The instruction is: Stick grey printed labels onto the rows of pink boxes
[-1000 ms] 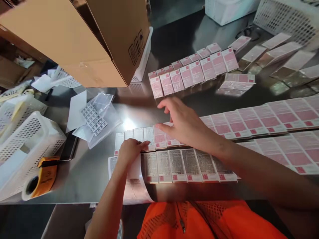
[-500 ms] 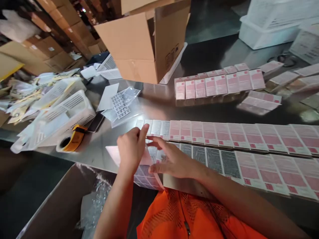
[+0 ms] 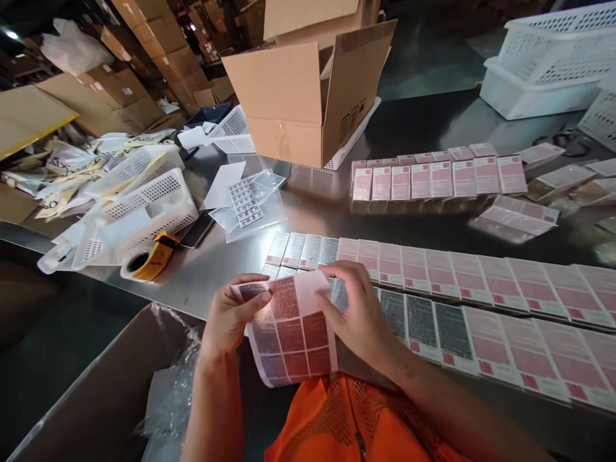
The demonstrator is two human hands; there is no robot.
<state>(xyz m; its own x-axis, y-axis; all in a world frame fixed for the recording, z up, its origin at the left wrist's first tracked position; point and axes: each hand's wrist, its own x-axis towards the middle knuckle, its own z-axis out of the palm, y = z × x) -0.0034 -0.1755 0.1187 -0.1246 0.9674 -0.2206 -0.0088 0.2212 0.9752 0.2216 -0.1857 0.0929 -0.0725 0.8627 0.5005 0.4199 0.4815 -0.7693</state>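
Note:
Both my hands hold a label sheet [image 3: 293, 333] with red printed stickers, lifted over the near edge of the steel table [image 3: 212, 276]. My left hand [image 3: 231, 314] pinches the sheet's left top corner. My right hand [image 3: 359, 308] grips its right edge, fingers at a sticker near the top. Just beyond my hands lie two long rows of small pink-and-white boxes [image 3: 462, 269]; some in the near row [image 3: 418, 317] carry dark labels.
An open cardboard box [image 3: 308, 96] stands at the back. Another row of pink boxes [image 3: 433, 176] lies beyond. White baskets [image 3: 139, 205], a yellow tape dispenser [image 3: 149, 260], a phone [image 3: 197, 231] and bagged labels [image 3: 245, 199] sit left. A carton [image 3: 96, 391] is below the table.
My hands left the rows of boxes and raised the label sheet off the table edge, so its printed side faces me. The view shifted upward and left.

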